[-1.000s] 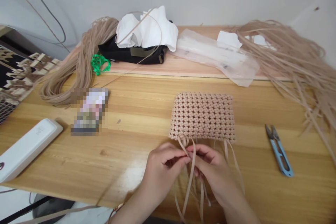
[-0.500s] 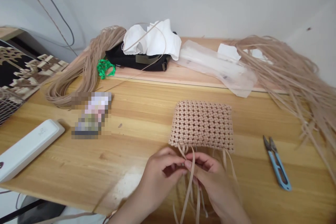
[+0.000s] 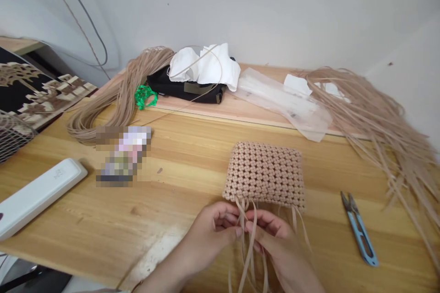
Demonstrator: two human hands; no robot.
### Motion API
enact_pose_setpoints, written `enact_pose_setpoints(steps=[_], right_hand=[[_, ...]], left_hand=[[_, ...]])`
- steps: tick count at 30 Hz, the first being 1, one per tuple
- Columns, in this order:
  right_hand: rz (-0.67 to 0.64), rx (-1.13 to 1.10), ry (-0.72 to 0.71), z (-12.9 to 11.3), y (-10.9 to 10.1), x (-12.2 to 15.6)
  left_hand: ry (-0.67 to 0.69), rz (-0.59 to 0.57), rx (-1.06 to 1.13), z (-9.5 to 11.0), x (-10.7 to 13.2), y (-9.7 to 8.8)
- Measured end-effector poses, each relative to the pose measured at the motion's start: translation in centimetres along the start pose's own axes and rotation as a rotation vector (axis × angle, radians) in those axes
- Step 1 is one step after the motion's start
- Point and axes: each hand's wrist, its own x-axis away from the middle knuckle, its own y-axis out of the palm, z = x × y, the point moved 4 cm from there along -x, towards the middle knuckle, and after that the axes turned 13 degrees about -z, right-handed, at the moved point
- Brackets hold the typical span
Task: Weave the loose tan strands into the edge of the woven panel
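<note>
Lower than before, left hand (image 3: 209,240) and right hand (image 3: 275,242) pinching flat strips (image 3: 249,256) below woven panel (image 3: 263,175)

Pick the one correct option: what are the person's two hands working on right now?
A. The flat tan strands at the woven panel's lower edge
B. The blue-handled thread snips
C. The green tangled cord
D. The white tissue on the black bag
A. The left hand and right hand meet around the flat tan strands hanging from the lower edge of the woven panel.
</note>
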Motion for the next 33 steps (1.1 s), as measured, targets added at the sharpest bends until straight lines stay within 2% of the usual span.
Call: enact_pose_setpoints(steps=[5,10,14,20,27,31,33], right_hand=[[-0.003,-0.013,-0.056,-0.7,0.2,0.2],[-0.102,-0.005,0.037,-1.0,0.3,0.3],[-0.116,0.014,0.077,-1.2,0.2,0.4],[-0.099,0.052,0.046,-1.3,0.3,0.5],[-0.022,0.153,-0.072,-1.3,1.3,0.7],[-0.071,0.140,-0.031,-1.3,1.1,0.7],[-0.092,0.148,-0.016,-1.4,0.7,0.7]], left_hand=[[-0.027,0.033,0.116,0.1,-0.3,-0.2],[-0.083,-0.001,0.244,0.0,-0.6,-0.1],[-0.126,-0.021,0.300,-0.1,-0.7,-0.3],[-0.114,-0.002,0.217,0.5,-0.6,-0.2],[-0.011,0.054,0.079,0.2,-0.8,1.2],[-0.002,0.110,-0.004,0.5,-0.9,1.2],[-0.032,0.090,-0.010,0.8,-0.8,0.9]])
